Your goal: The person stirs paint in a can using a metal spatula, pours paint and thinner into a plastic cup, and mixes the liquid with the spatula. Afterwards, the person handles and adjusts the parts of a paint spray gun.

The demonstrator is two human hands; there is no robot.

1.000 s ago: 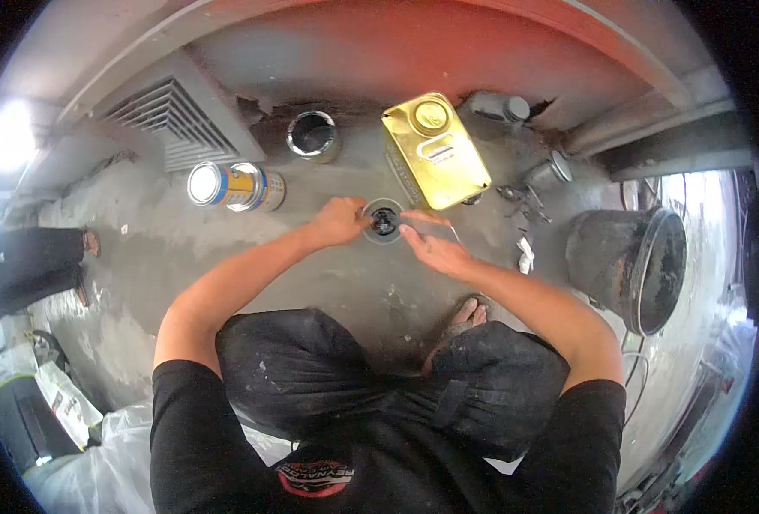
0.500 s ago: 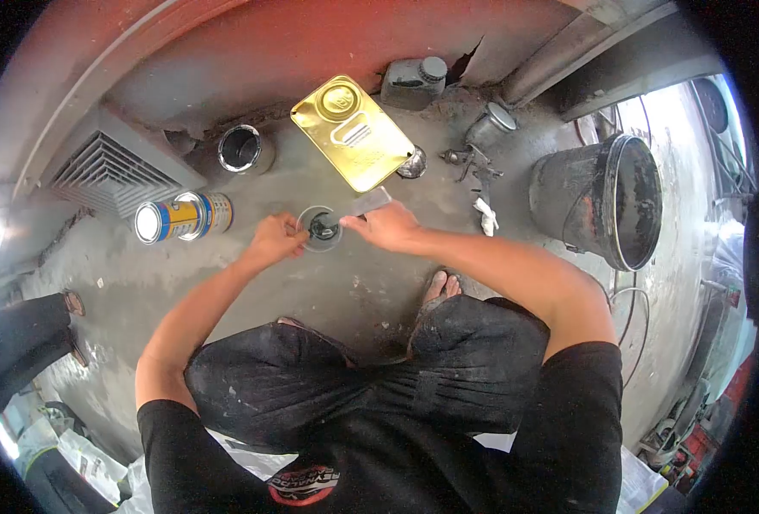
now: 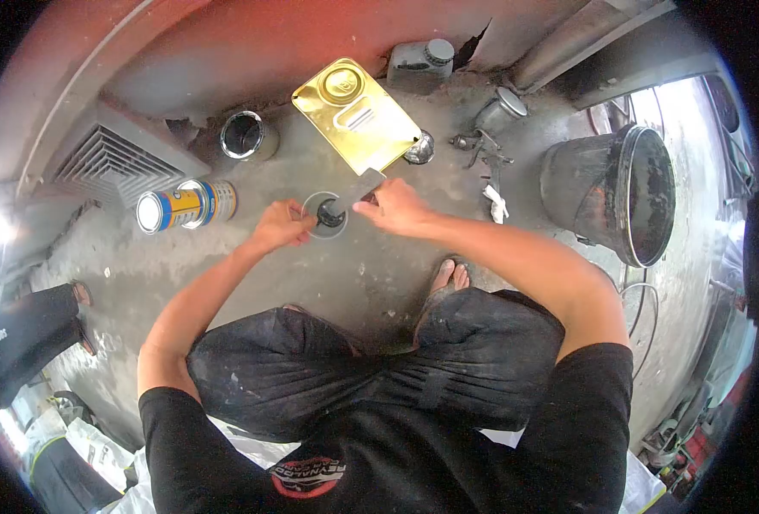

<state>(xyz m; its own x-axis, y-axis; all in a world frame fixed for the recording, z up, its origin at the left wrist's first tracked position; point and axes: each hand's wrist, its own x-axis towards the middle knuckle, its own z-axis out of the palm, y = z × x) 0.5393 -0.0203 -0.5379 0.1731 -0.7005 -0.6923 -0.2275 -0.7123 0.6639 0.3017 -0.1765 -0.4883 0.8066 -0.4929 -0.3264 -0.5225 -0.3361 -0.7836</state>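
A clear plastic cup (image 3: 326, 233) with dark, paint-like stuff in it stands on the concrete floor. At its left side, my left hand (image 3: 282, 224) is closed, pinching the rim. My right hand (image 3: 395, 208) grips a flat grey putty knife (image 3: 364, 186), whose broad end sticks up past my fingers. The tool's narrower end reaches down into the cup. Just beyond my right hand is a shiny gold rectangular can (image 3: 371, 141). Part of the tool is hidden by my fingers.
Two blue-and-yellow cans (image 3: 174, 210) lie or stand at left, near an open dark-stained can (image 3: 244, 137). A grey jug (image 3: 420, 67), a spray gun (image 3: 482, 150), a crumpled white rag (image 3: 496, 206) and a large dirty bucket (image 3: 589, 193) are to the right. Another person's leg (image 3: 32, 334) is at far left.
The putty knife has tilted and its lower end sits further into the cup. My right hand has shifted slightly right; the whole view has moved a little.
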